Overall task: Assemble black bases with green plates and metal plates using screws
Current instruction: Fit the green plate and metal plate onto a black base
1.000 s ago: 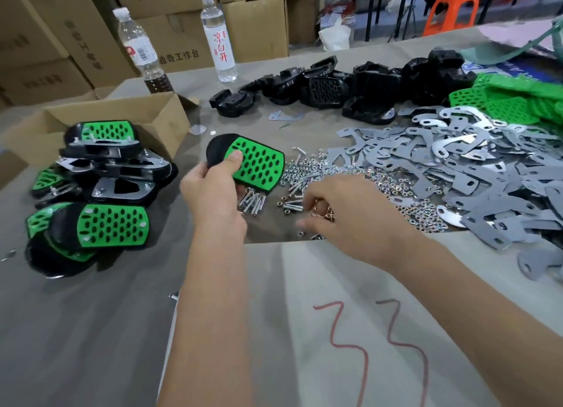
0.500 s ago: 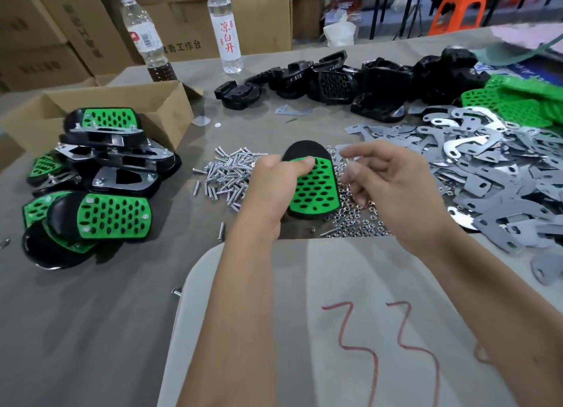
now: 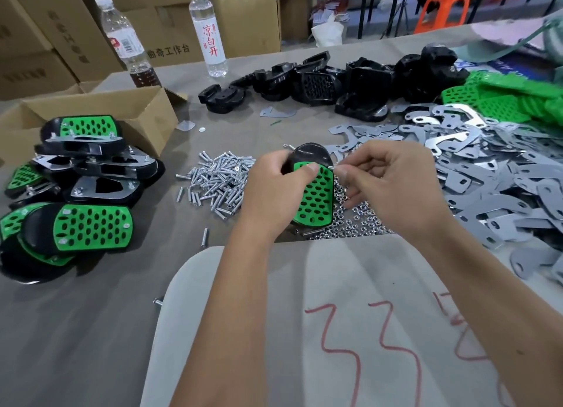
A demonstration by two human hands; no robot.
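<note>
My left hand (image 3: 271, 190) grips a black base (image 3: 310, 153) with a perforated green plate (image 3: 316, 199) on top, thumb pressed on the plate's upper edge. My right hand (image 3: 393, 187) pinches a small screw (image 3: 332, 168) at the plate's top right corner. A heap of loose screws (image 3: 216, 181) lies left of the piece, and small nuts (image 3: 356, 220) lie under and right of it. Grey metal plates (image 3: 487, 175) spread over the right side. Bare black bases (image 3: 320, 83) pile at the back, with loose green plates (image 3: 499, 99) at far right.
Finished assemblies (image 3: 79, 193) stack at the left beside an open cardboard box (image 3: 128, 108). Two water bottles (image 3: 210, 32) stand at the back before stacked cartons. A white cloth with red marks (image 3: 350, 330) covers the near table. An orange stool (image 3: 441, 7) stands beyond.
My left hand brought the base with its green plate from the left to the middle and turned it upright. My right hand left the screw heap and now pinches a screw at the plate's corner.
</note>
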